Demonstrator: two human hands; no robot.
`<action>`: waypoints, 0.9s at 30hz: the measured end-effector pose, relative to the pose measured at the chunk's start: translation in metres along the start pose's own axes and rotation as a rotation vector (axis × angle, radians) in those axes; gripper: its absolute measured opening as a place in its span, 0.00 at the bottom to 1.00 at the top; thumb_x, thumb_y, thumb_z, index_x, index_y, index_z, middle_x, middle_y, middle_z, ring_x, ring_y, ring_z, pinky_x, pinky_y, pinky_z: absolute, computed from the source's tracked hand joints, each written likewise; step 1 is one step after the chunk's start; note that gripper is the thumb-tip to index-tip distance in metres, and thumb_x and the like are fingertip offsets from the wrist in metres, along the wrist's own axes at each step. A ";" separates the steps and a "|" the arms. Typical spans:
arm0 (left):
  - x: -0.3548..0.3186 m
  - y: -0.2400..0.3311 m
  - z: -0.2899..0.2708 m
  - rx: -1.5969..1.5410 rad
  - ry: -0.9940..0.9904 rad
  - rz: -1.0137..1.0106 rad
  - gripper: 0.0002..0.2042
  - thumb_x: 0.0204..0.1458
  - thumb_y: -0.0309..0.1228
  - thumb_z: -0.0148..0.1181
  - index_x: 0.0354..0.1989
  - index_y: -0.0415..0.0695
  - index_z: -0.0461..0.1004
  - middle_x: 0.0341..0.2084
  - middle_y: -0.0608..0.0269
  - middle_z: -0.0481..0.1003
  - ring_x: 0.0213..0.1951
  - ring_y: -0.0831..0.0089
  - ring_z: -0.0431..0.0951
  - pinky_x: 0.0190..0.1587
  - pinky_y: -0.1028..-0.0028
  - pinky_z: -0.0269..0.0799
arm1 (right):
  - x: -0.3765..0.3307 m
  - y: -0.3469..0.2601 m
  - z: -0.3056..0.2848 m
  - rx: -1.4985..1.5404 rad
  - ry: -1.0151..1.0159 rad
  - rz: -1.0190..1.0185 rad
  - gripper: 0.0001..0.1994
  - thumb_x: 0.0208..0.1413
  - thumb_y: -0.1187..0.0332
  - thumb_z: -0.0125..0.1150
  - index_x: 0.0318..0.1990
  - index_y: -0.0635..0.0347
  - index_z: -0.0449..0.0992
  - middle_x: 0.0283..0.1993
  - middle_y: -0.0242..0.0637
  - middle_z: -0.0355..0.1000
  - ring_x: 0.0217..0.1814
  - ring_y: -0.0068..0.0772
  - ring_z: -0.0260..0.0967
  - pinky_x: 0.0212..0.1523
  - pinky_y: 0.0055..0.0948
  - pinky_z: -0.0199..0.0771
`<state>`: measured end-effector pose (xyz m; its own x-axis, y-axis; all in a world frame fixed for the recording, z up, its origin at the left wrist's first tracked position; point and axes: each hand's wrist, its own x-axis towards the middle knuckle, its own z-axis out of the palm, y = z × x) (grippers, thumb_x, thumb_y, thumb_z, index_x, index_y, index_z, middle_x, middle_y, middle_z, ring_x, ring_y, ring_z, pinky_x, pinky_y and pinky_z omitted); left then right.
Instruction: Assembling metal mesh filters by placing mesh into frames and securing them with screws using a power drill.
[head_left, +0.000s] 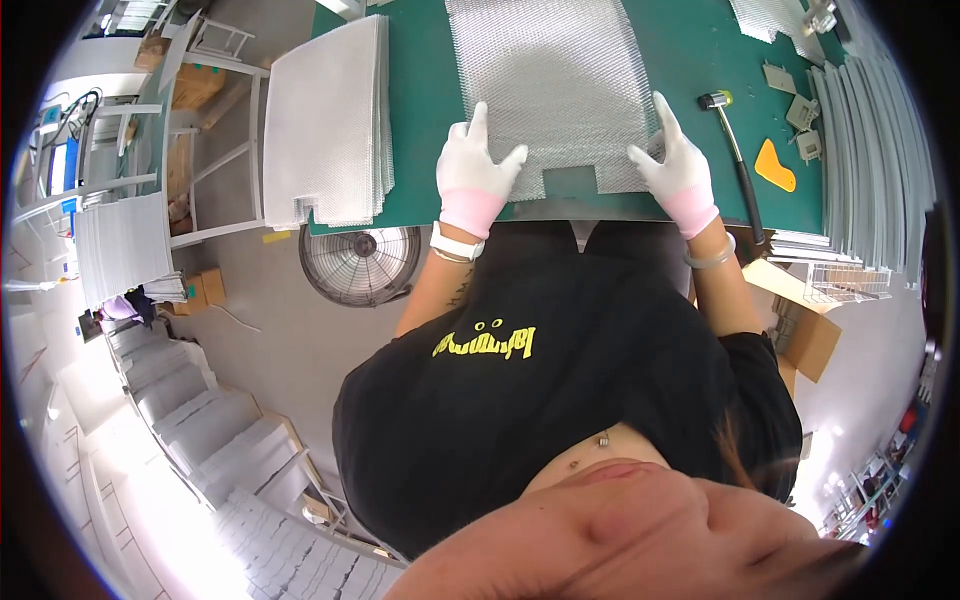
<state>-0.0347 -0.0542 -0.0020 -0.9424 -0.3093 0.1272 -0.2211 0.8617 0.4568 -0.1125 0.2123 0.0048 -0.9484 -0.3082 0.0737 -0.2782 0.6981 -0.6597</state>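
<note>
A silvery expanded-metal mesh sheet [555, 75] lies flat on the green table top [420, 90] in front of me, with a rectangular notch in its near edge. My left hand [478, 175], in a white glove with a pink cuff, is at the sheet's left near corner. Its index finger points away from me and its thumb reaches inward over the mesh. On the opposite side, my right hand [678, 170], gloved alike, has its thumb at the mesh edge and its index finger stretched forward. Both hands are open, with thumb and fingers apart.
Left on the table is a stack of mesh sheets [325, 110]. To the right lie a mallet [738, 155], an orange flat plastic tool [773, 166], small beige pieces [801, 112] and a row of grey metal strips [870, 150]. A round fan [360, 265] stands below the table's near edge.
</note>
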 end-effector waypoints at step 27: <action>0.027 -0.034 -0.002 0.092 -0.268 0.041 0.33 0.46 0.47 0.72 0.62 0.53 0.73 0.38 0.55 0.74 0.43 0.61 0.77 0.48 0.65 0.75 | 0.010 0.022 0.017 -0.076 -0.119 -0.047 0.31 0.54 0.60 0.67 0.65 0.57 0.68 0.61 0.49 0.72 0.62 0.48 0.70 0.61 0.36 0.70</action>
<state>-0.0525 -0.0929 -0.0124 -0.9810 -0.1668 -0.0993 -0.1921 0.9077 0.3732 -0.1260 0.2140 -0.0216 -0.9108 -0.4128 0.0111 -0.3366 0.7267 -0.5988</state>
